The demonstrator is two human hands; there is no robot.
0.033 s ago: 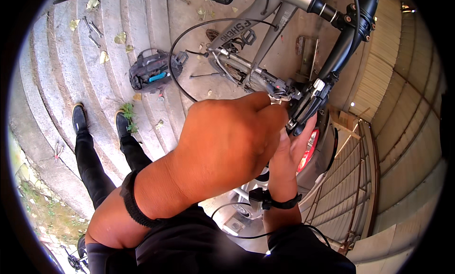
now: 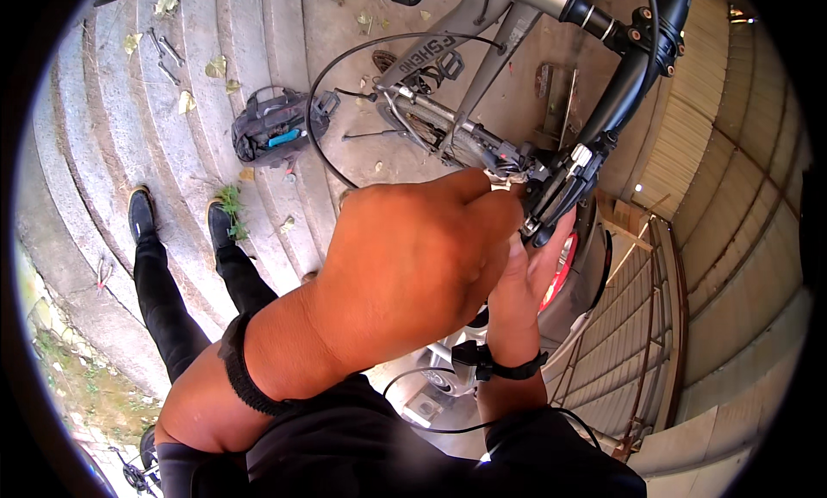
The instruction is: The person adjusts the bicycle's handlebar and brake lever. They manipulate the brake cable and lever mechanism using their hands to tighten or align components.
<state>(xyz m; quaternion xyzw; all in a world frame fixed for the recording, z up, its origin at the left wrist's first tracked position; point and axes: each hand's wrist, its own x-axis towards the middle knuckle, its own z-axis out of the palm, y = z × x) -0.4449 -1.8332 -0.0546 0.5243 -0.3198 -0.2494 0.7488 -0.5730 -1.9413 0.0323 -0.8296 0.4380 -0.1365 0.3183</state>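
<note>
My left hand (image 2: 409, 257) is closed, knuckles up, at the end of a black brake-and-shifter assembly (image 2: 568, 183) on the bicycle's handlebar (image 2: 624, 93); what its fingers pinch is hidden. Behind it my right hand (image 2: 517, 300) reaches up under the assembly, thumb raised and fingers along the lever, partly hidden by my left hand. The bicycle's grey frame (image 2: 504, 63) lies beyond, with a thin black cable (image 2: 345, 46) looping out to the left of it.
An open dark tool bag (image 2: 267, 140) lies on pale paving at the left, with spanners (image 2: 164, 54), red-handled pliers (image 2: 103, 272) and dry leaves. My feet (image 2: 142, 214) stand below it. A vehicle with a red tail light (image 2: 562, 270) and corrugated panels (image 2: 724, 300) are at the right.
</note>
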